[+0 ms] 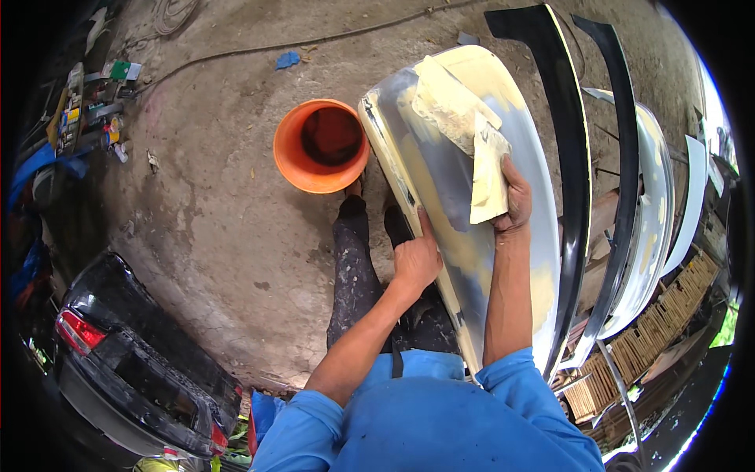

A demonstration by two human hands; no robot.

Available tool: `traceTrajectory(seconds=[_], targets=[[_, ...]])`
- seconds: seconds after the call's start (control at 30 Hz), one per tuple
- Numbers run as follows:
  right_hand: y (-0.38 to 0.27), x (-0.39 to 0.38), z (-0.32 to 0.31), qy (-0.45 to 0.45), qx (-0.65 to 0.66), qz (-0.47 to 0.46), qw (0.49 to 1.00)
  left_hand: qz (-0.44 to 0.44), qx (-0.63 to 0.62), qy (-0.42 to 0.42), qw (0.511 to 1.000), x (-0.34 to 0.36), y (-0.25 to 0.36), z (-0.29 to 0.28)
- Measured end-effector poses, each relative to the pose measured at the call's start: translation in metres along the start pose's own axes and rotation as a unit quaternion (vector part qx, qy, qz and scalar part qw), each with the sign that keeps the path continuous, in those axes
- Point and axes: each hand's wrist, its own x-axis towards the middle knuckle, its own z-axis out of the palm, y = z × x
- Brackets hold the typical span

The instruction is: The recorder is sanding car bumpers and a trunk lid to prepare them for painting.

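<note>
at my far left, a jumble of small tools and bottles (90, 122) sinks into the dark rim, most pieces too small to name. below it a black car (149, 370) is cut off by the curve of the view. the bare floor (212, 228) gives me my widest clear room, from there across to my legs, with a dark cable (314, 41) crossing its far side. the orange bucket (291, 145) stands close by the left edge of the curved panel (460, 236); i cannot tell if they touch, and its dark inside hides the depth.

my left hand (417, 261) rests at that edge, index finger stretched along it, the other fingers curled; their tips are hidden, so i cannot tell if they grip anything. the panel, grey with yellowish patches, slants beneath my arms, its near end lost behind my blue sleeve (519, 370). on its upper part lies a pale yellow sheet (489, 177), pinched between the thumb and bent fingers of my right hand (517, 197); whether the flap beyond is the same piece is unclear. past the panel's right edge, two black strips (568, 118) leave little room, partly covering a second patched panel (654, 197).
</note>
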Motion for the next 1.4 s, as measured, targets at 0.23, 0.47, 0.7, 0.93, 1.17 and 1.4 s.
traceTrajectory(seconds=[0.23,0.47,0.7,0.93,1.17,1.4], targets=[[0.0,0.0,0.002,-0.008,0.004,0.005,1.0,0.107,-0.028,0.003,0.994,-0.021,-0.038,-0.015],[0.001,0.003,-0.003,-0.049,0.019,0.017,0.998,0.041,-0.107,0.157,0.981,0.031,-0.061,-0.081],[0.0,0.004,0.0,-0.047,0.055,0.041,0.997,0.014,-0.254,0.17,0.952,-0.011,-0.087,-0.063],[0.007,0.012,0.0,-0.085,0.0,0.054,0.995,-0.267,-0.219,0.229,0.91,-0.201,-0.289,0.063],[-0.005,-0.066,0.033,-0.06,-0.13,0.015,0.99,-0.01,-0.281,0.218,0.935,-0.177,-0.125,-0.064],[0.023,-0.184,0.041,0.0,-0.115,-0.057,0.992,0.317,-0.269,0.156,0.896,-0.167,-0.027,-0.109]])
